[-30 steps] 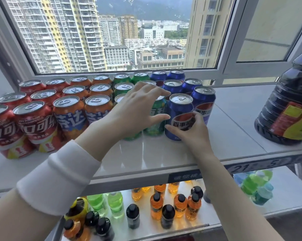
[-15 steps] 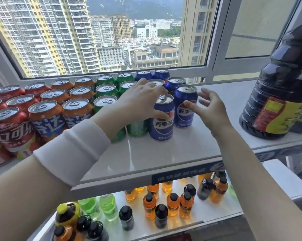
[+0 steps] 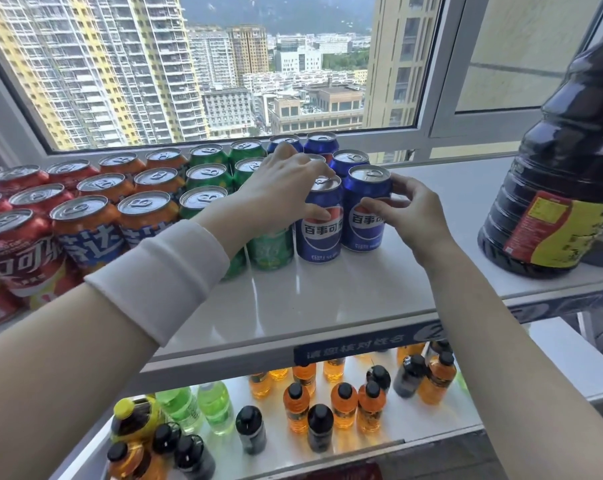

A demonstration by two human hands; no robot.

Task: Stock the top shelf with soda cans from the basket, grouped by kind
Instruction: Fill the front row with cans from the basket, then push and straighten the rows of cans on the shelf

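Soda cans stand in rows on the white top shelf (image 3: 328, 299): red cans (image 3: 19, 244) at the left, then orange cans (image 3: 85, 233), green cans (image 3: 206, 174) and blue cans (image 3: 350, 157) at the right. My left hand (image 3: 286, 188) reaches over a front green can (image 3: 272, 251). Its fingers lie on the rim and its thumb on the side of the front left blue can (image 3: 321, 237). My right hand (image 3: 411, 216) holds the front right blue can (image 3: 360, 226) between thumb and fingers. Both cans stand upright, side by side. No basket is in view.
A large dark bottle (image 3: 563, 188) with a red and yellow label stands at the shelf's right end. The window frame (image 3: 428, 98) rises right behind the cans. On the lower shelf stand small orange bottles (image 3: 341, 403), green bottles (image 3: 213, 407) and black ones.
My right hand, open beside the blue cans half a second ago, now holds the front right blue can. My left hand stays over the green and blue cans. The view shifted slightly.
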